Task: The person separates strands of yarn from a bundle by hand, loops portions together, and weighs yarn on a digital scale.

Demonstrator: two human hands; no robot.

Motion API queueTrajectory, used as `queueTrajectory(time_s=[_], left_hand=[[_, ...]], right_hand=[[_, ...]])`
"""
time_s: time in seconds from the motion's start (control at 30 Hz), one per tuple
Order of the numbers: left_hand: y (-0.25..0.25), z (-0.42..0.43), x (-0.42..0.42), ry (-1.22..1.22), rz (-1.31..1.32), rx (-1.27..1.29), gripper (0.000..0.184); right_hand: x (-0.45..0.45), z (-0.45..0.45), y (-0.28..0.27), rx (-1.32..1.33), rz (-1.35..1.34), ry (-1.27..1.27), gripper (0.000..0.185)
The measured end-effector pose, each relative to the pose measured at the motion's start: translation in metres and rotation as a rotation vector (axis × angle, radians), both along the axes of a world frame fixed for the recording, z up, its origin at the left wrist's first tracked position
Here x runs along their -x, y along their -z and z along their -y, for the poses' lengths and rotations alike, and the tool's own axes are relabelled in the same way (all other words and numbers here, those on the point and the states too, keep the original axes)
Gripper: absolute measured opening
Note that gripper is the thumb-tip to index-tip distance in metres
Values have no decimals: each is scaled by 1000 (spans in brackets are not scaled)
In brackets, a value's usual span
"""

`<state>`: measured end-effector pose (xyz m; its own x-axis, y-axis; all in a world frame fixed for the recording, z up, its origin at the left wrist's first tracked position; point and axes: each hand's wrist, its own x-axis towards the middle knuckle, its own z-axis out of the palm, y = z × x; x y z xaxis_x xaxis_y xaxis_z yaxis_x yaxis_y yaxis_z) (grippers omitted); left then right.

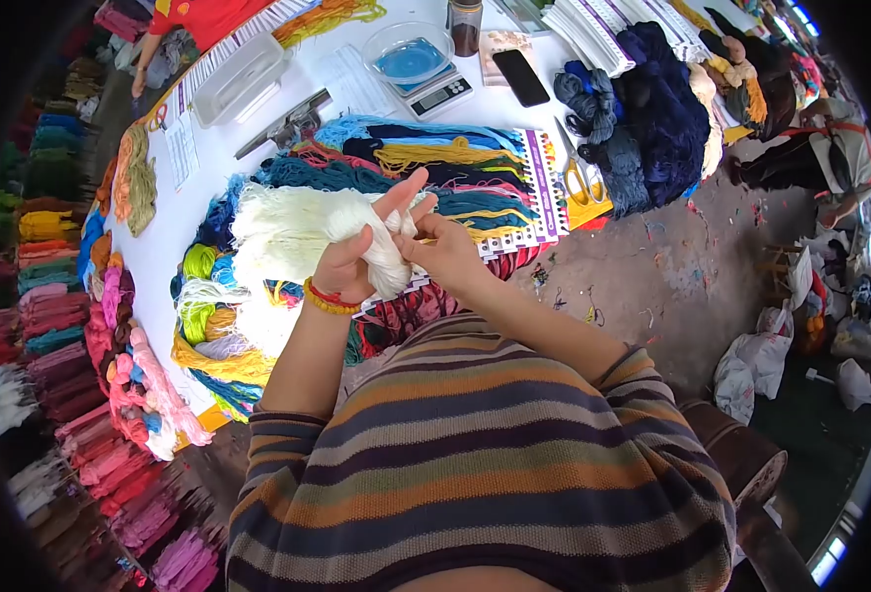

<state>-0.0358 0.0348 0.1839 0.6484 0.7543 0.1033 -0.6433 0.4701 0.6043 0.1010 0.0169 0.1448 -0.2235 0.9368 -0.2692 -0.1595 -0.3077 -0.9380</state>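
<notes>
A thick hank of white yarn [381,259] is looped over my left hand [341,266], which holds it with the thumb on the near side and the fingers pointing up beyond it. My right hand [447,259] pinches the hank at its right side with thumb and fingertips closed. Loose white strands [277,232] spread to the left, over the other yarns. Beneath both hands lie many coloured yarn bundles [356,163], threaded along a white punched card [541,187] with purple print.
Scissors with yellow handles [583,184], a black phone [521,78] and a digital scale [435,94] bearing a plastic bowl [409,54] are on the table. Dark blue hanks [662,109] lie right. A person in red [208,18] stands across. Shelves of yarn [55,227] line the left.
</notes>
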Motion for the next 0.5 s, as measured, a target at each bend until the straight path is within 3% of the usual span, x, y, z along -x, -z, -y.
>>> queueTrajectory(time_s=[0.1, 0.17, 0.2, 0.27, 0.37, 0.4, 0.43, 0.47, 0.5], left_hand=[[1, 1, 9, 8, -3, 56, 72], [3, -1, 17, 27, -13, 76, 70], [6, -4, 24, 41, -65, 108, 65], [20, -7, 38, 35, -30, 183, 50], [52, 0, 74, -66, 81, 365, 35], [63, 3, 88, -138, 94, 359, 32], [70, 5, 101, -209, 104, 353, 30], [62, 5, 110, -400, -128, 286, 24], [81, 3, 142, -559, -209, 429, 25]], right_hand=[[2, -2, 8, 104, -14, -37, 38], [2, -5, 10, -12, 272, -17, 26], [-1, -7, 11, -10, 273, -22, 26], [-11, -14, 12, -711, 745, 150, 12], [-31, -30, 23, -503, 454, 295, 15], [-36, -34, 8, -32, -22, 370, 14], [-51, -45, 6, 182, -281, 468, 19], [-78, -56, 27, 293, -608, 446, 25], [-98, -65, 23, 375, -827, 555, 23]])
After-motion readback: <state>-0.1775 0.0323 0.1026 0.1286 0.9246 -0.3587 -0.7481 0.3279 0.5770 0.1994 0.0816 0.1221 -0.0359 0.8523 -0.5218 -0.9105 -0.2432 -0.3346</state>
